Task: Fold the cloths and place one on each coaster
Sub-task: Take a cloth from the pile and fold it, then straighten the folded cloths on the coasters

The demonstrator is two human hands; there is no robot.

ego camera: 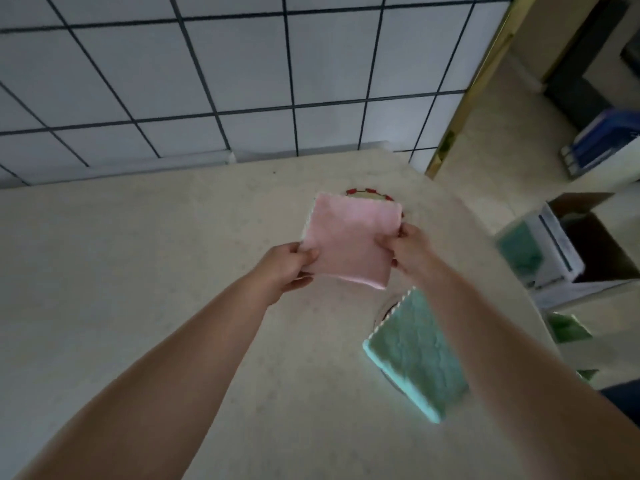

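From the head camera, two bare arms reach out over a pale worktop [138, 254]. The left hand [289, 266] and the right hand [407, 249] hold up a folded pink cloth [351, 239] between them. The left hand pinches the near left corner, with the thumb on top and the other fingers curled under. The right hand pinches the right edge the same way. The pink cloth is almost square. It is turned a little, so one corner points to the far left and its folded edge is at the near right. It is near the far edge of the worktop, toward the right side. I cannot tell if it is touching anything below it. Just behind it, a round coaster [367, 194] with a red and pale rim peeks out, and the cloth covers most of it. Nearer, by the right edge of the worktop, a folded green cloth [415, 355] lies on another coaster [384, 308], of which only a thin curved bit shows. The green cloth is longer than it is wide. Its long way runs from far to near, and it leans a little to the right. The right arm hides part of it. A tiled wall [242, 71] stands behind the worktop.
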